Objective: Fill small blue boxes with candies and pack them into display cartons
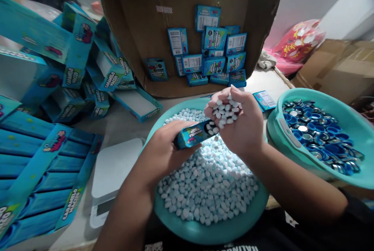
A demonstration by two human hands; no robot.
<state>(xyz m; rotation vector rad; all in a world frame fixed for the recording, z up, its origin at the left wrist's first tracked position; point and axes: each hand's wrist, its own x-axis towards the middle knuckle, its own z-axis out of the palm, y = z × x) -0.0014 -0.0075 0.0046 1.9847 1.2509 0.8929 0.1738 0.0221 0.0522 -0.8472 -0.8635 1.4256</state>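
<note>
My left hand (pixel 172 142) grips a small blue candy box (pixel 193 134) marked "Caramelo Macizo", tilted so its open end points to the right. White candies show in that opening. My right hand (pixel 242 122) is cupped against the open end, with a heap of white candies (pixel 226 111) in its palm. Both hands are above a wide turquoise basin (pixel 204 233) full of pale blue and white candies (pixel 204 188).
A cardboard box (pixel 140 21) on its side holds several filled-looking candy boxes (pixel 214 37). Blue display cartons (pixel 76 48) pile up at left, beside a white scale (pixel 117 169). To the right, another turquoise basin (pixel 295 149) contains blue and silver pieces (pixel 324 138).
</note>
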